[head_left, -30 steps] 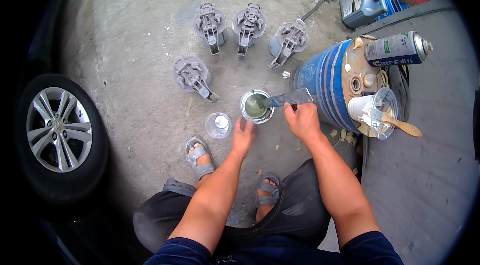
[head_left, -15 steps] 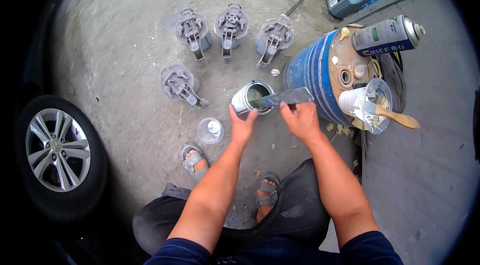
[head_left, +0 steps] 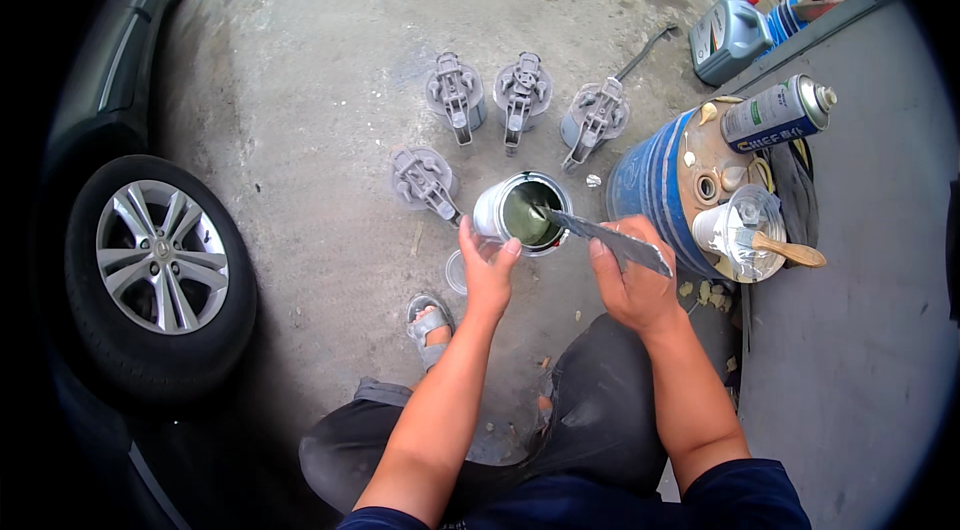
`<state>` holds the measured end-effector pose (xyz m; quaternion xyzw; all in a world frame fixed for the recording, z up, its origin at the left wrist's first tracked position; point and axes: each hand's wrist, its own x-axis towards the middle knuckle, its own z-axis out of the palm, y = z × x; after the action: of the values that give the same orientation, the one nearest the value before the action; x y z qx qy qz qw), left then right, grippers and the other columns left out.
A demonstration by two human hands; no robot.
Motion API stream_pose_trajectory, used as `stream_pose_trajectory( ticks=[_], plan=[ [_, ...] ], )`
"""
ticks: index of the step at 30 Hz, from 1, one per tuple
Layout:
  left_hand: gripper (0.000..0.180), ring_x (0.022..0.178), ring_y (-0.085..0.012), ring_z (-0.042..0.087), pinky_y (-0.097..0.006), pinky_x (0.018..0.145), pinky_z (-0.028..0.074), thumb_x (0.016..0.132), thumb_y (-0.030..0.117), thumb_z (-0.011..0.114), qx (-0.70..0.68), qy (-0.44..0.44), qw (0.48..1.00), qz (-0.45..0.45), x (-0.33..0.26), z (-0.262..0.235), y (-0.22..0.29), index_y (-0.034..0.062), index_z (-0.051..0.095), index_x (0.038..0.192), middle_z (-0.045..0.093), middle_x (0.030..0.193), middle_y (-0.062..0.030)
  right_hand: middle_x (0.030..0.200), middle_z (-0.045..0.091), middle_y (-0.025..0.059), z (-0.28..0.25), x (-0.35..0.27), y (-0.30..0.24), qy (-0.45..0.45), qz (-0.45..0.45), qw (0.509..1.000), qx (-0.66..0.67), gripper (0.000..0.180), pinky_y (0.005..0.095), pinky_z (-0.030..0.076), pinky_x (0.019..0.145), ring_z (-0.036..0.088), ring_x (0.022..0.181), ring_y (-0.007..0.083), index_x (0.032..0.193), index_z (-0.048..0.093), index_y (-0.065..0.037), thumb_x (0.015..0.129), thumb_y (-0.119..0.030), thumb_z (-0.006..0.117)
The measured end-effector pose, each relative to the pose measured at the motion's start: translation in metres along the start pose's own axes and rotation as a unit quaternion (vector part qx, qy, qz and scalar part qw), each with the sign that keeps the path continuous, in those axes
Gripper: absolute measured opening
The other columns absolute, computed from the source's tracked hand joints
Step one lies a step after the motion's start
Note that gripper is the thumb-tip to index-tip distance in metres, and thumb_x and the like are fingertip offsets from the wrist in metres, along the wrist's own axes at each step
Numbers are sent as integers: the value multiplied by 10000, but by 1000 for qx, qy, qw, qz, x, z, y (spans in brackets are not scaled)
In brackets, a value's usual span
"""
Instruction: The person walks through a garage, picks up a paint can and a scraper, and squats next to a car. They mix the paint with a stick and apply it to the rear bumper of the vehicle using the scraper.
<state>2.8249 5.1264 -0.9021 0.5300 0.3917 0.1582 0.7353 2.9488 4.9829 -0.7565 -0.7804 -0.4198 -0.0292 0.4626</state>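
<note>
as one scraper sits in one tin, four canisters stand

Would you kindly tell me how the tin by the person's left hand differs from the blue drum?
The tin is much smaller than the drum. The tin is silvery-white, while the drum is mostly blue. The tin is open, showing green contents; the drum has a tan top bearing a spray can. Both have rounded walls.
</note>
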Motion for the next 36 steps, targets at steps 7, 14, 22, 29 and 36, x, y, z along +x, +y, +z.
stream_pose_trajectory(
  ticks=[7, 14, 22, 29, 36],
  plan=[
    [1043, 1246, -348, 423, -437, 981, 422, 749, 317, 728, -25, 80, 995, 50, -52, -63, 80, 61, 43, 1492, 312, 1408, -256, 801, 603, 138, 16, 47, -58, -6, -70, 982, 175, 89, 353, 450, 540, 589, 618, 282, 887, 617, 12, 805, -17, 634],
    [1083, 1213, -346, 455, -436, 959, 450, 727, 284, 767, 50, 181, 980, 74, -97, -135, 105, 37, 32, 1483, 334, 1395, -258, 794, 602, 151, 52, 44, -110, -71, -112, 969, 208, 98, 367, 435, 539, 581, 642, 278, 909, 618, 2, 817, -29, 630],
    [1164, 1209, -269, 467, -387, 993, 430, 711, 313, 821, 31, 213, 974, 64, -117, -190, 113, -3, -4, 1469, 406, 1341, -227, 770, 574, 144, 107, 22, -119, -133, -103, 964, 208, 30, 443, 409, 647, 531, 687, 346, 841, 596, -25, 819, -43, 607],
    [1080, 1130, -268, 537, -385, 956, 453, 785, 372, 753, 87, 166, 978, 87, -111, -221, 100, 55, 6, 1497, 426, 1291, -224, 943, 571, 166, 132, 26, -102, -109, -76, 956, 261, 162, 344, 432, 784, 545, 855, 252, 1013, 562, 53, 909, -68, 540],
    [1117, 1237, -286, 458, -379, 1039, 364, 737, 475, 758, 80, 171, 977, 95, -123, -236, 109, -22, 85, 1478, 424, 1352, -256, 890, 583, 160, 115, 20, -148, -185, 5, 916, 356, 134, 352, 425, 721, 552, 799, 273, 948, 567, 32, 857, -65, 575]
  ],
)
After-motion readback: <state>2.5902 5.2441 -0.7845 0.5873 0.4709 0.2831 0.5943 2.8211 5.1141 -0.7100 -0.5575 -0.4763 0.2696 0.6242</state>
